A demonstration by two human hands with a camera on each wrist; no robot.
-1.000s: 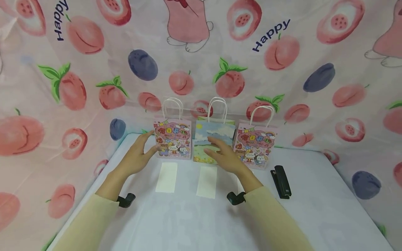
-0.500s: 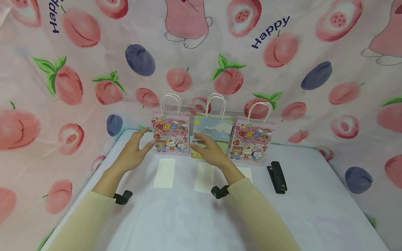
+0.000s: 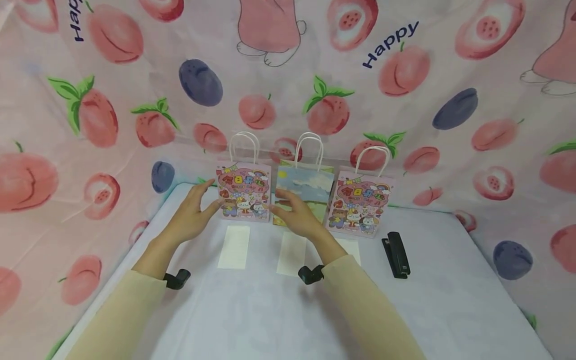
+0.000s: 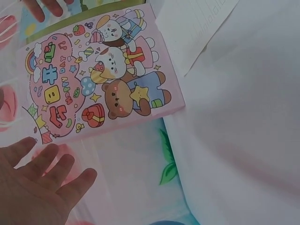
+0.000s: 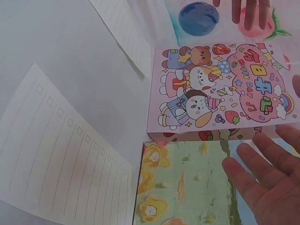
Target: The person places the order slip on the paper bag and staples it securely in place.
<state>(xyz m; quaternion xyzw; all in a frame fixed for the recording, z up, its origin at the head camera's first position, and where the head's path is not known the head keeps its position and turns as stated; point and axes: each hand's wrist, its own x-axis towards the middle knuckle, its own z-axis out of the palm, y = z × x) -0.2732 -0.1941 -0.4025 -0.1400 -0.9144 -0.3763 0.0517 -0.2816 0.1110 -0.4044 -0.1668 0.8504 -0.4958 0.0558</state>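
Note:
Three small paper gift bags with white twisted handles stand in a row at the back of the table. The left bag (image 3: pixel 245 192) is pink with cartoon animals; my left hand (image 3: pixel 189 217) is beside its left side, thumb and fingers spread. My right hand (image 3: pixel 297 215) is in front of the middle bag (image 3: pixel 309 184), a landscape print, with its fingertips near the pink bag's right side. In the right wrist view those fingers (image 5: pixel 248 161) are straight and hold nothing. Contact with the pink bag (image 4: pixel 108 70) cannot be told. A matching pink bag (image 3: pixel 358 206) is at the right.
Lined paper slips (image 3: pixel 234 247) lie before the bags, one in front of each; the right-hand slip (image 3: pixel 351 247) is partly covered by my right arm. A black stapler (image 3: pixel 397 255) lies right of them. Fruit-printed cloth (image 3: pixel 270 100) hangs close behind the bags.
My right hand has moved left across the middle bag toward the left pink bag. My left hand stays beside that bag. The head view has shifted slightly.

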